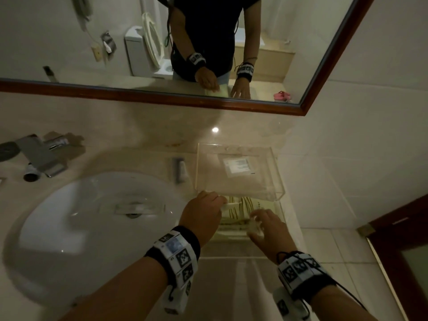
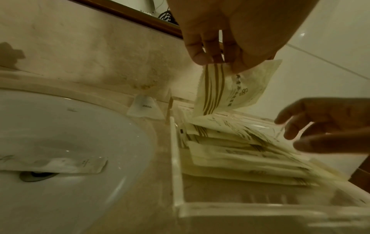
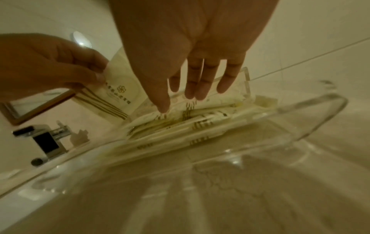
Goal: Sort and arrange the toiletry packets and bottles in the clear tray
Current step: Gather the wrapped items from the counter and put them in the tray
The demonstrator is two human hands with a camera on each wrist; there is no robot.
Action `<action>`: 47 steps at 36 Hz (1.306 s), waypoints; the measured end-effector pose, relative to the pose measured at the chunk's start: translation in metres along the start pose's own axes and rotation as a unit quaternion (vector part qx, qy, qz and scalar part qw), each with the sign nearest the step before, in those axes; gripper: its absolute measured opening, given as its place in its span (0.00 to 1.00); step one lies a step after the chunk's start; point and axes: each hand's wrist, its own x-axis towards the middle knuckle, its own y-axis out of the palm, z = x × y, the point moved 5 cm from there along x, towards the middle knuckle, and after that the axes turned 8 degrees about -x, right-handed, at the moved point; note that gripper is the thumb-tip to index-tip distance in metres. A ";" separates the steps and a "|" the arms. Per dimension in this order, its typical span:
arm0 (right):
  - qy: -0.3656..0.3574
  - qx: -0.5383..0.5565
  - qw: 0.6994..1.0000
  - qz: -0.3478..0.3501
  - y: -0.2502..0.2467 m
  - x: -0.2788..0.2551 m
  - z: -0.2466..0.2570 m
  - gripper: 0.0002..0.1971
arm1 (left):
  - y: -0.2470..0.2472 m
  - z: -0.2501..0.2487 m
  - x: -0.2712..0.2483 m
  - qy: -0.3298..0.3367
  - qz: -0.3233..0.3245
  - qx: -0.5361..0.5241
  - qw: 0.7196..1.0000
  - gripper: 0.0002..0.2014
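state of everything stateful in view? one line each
Left hand: pinching a striped packet, lifted.
Striped packet: held above the tray, hanging tilted.
Right hand: open, fingers spread over the packets.
Packets: lying piled in the tray.
Tray: on the counter, part filled.
Long packet: lying in the sink.

The tray (image 1: 273,195) stands on the surface (image 1: 139,135) at its right end, right of the sink (image 1: 69,216). Packets (image 2: 240,158) lie stacked in the tray's near part. One packet (image 2: 94,164) lies in the sink; a tube (image 1: 179,170) lies between sink and tray. The faucet (image 1: 39,156) sits behind the sink.
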 end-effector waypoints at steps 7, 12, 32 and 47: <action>0.017 0.138 0.990 0.015 -0.006 -0.002 0.000 0.28 | 0.028 -0.026 0.021 0.059 0.021 0.038 0.997 0.15; 0.050 0.217 0.975 -0.020 -0.014 0.000 -0.015 0.36 | 0.054 -0.038 0.035 0.102 0.049 0.064 0.992 0.13; 0.082 0.014 0.996 -0.037 -0.011 0.012 -0.049 0.23 | 0.097 -0.038 0.044 0.064 0.169 0.059 0.982 0.23; 0.095 -0.095 0.991 -0.015 -0.021 0.007 -0.037 0.21 | 0.087 -0.022 0.037 0.034 0.200 0.062 0.977 0.22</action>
